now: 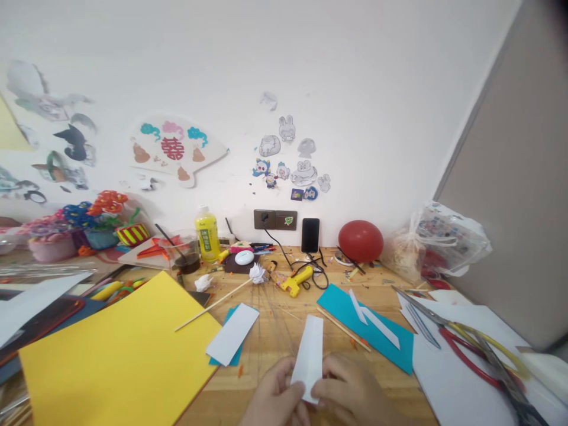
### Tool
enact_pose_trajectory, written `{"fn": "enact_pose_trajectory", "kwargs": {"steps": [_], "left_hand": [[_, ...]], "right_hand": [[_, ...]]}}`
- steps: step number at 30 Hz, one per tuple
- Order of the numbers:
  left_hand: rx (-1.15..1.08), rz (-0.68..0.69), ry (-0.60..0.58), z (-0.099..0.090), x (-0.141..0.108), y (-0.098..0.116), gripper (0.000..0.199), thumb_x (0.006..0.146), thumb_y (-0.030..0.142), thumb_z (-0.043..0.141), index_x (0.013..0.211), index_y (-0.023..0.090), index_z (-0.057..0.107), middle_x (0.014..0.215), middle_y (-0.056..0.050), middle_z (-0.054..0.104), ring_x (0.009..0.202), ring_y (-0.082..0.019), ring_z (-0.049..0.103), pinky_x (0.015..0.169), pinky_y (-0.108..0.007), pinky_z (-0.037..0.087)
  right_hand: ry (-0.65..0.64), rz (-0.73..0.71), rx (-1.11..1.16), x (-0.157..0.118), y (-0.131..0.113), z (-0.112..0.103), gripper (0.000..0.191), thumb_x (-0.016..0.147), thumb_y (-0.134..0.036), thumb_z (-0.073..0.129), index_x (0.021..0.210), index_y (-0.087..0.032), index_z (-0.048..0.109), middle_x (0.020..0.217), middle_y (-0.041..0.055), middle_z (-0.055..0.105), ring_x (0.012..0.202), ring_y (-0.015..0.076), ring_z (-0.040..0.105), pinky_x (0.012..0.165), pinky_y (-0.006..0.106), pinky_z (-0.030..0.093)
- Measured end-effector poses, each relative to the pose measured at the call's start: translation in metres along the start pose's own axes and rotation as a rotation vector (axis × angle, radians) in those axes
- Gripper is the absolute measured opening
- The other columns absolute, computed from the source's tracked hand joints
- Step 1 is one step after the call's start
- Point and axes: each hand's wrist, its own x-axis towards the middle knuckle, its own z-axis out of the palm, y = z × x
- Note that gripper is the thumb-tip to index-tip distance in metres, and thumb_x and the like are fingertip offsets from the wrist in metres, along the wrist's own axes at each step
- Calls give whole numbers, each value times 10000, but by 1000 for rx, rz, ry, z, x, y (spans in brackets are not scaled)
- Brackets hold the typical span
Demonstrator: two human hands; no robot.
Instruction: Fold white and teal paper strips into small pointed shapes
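Observation:
A strip of white paper (309, 343) with a lengthwise crease stands tilted up between my two hands at the bottom middle. My left hand (278, 393) pinches its lower left edge, thumb on the front. On the lower right edge, my right hand (345, 384) grips with its thumb in front too; the other fingers are partly hidden behind the paper. Left of the hands, another white strip (234, 334) lies on a small blue piece (237, 355). A larger blue sheet (390, 343) with narrow white offcuts (381, 328) is to the right.
A yellow sheet (119, 355) covers the left front. A paper flower on a wooden stick (217, 303) lies behind. Scissors (474, 349) rest on white paper (444, 378) at right. Farther back are a yellow glue gun (297, 281), a bottle (206, 234), a phone (310, 235) and a red balloon (361, 241).

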Motion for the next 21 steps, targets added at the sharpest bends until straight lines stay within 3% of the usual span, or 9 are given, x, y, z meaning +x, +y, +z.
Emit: {"fn": "enact_pose_trajectory", "kwargs": {"steps": [4, 9, 13, 17, 21], "left_hand": [[-29, 19, -54, 2, -3, 3, 498, 561, 534, 628, 829, 163, 433, 569, 29, 612, 344, -98, 549, 350, -184, 402], [-30, 45, -87, 7, -7, 8, 455, 622, 505, 614, 854, 158, 433, 611, 30, 611, 369, -91, 571, 380, -183, 426], [-31, 31, -117, 9, -8, 8, 443, 638, 482, 613, 872, 159, 419, 618, 31, 612, 379, -98, 585, 377, -178, 428], [-31, 17, -115, 10, -9, 8, 456, 626, 483, 621, 874, 159, 417, 672, 16, 625, 377, -94, 588, 369, -173, 428], [-19, 20, -113, 12, -10, 10, 458, 603, 480, 641, 850, 163, 421, 664, 21, 623, 365, -87, 575, 369, -179, 433]], "right_hand": [[25, 5, 103, -1, 7, 3, 120, 772, -237, 506, 742, -199, 615, 828, 35, 603, 783, 160, 554, 681, 242, 399], [160, 268, 327, -2, 17, 19, 91, 699, -265, 585, 703, -174, 574, 692, 8, 583, 672, 153, 545, 608, 232, 406], [178, 381, 443, -2, 18, 25, 95, 652, -236, 595, 713, -169, 567, 567, -33, 516, 534, 125, 505, 504, 209, 385], [167, 372, 442, 0, 16, 22, 83, 644, -221, 600, 707, -170, 581, 551, -37, 519, 498, 111, 496, 475, 196, 374], [163, 313, 355, 0, 15, 18, 43, 639, -175, 595, 679, -171, 609, 659, -1, 581, 550, 118, 519, 508, 204, 393]]}}
